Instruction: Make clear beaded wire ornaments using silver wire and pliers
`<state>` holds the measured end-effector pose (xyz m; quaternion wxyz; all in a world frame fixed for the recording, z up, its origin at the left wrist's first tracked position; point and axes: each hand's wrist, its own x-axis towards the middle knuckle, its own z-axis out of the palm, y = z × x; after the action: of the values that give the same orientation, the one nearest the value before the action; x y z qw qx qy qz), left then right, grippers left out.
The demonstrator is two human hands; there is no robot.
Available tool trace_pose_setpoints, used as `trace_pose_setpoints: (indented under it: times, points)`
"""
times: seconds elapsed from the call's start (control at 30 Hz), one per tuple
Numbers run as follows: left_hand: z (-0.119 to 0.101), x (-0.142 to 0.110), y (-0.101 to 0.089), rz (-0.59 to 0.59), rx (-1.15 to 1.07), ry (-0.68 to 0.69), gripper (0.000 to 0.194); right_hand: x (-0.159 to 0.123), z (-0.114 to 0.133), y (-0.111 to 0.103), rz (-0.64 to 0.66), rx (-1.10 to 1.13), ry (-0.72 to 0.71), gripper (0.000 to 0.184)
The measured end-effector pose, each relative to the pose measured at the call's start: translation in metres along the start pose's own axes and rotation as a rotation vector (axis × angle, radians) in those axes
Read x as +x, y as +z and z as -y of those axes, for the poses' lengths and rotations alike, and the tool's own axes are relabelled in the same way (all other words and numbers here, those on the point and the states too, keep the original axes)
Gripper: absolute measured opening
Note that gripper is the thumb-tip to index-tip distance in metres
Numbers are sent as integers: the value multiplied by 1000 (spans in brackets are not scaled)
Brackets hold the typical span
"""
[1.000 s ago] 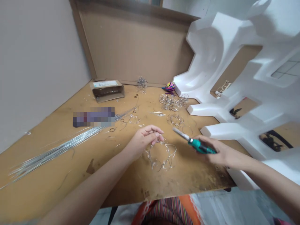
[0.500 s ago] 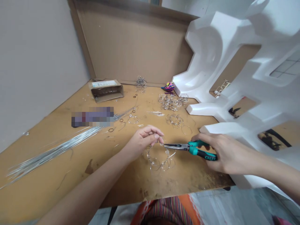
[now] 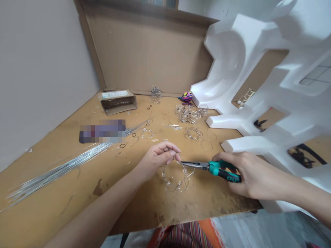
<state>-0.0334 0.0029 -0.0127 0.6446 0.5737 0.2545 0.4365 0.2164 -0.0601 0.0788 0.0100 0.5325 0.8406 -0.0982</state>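
My left hand (image 3: 160,159) pinches the top of a ring of thin silvery wire with clear beads (image 3: 178,186), which hangs below the fingers near the front of the table. Wrapped around the handles of teal-and-black long-nose pliers (image 3: 216,169) is my right hand (image 3: 244,174). The pliers' narrow tips point left and meet the ring right beside my left fingertips. Whether the jaws grip the wire is too small to tell. Another beaded wire ring (image 3: 193,134) lies farther back, with a pile of similar wire pieces (image 3: 188,113) behind it.
A long bundle of straight wires (image 3: 67,172) runs across the left side, beside a blurred purple object (image 3: 103,131). An open cardboard box (image 3: 119,103) stands at the back left. White moulded foam (image 3: 232,148) borders the right side. A colourful ball-like item (image 3: 186,96) sits behind.
The pliers and my right hand have shifted very slightly down and right. My left hand keeps its pinch on the ring. The view has tilted a little.
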Motion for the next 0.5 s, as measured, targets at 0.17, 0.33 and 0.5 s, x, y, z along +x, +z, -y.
trace_pose_setpoints:
  times: [0.17,0.33,0.5]
  points:
    - [-1,-1,0,28,7,13,12,-2,-3,5,40,49,5,32]
    - [0,-1,1,35,9,4,12,-4,-3,8,-5,100,-3,27]
    - [-1,-2,1,30,-2,-8,12,-5,-2,9,-11,160,2,26]
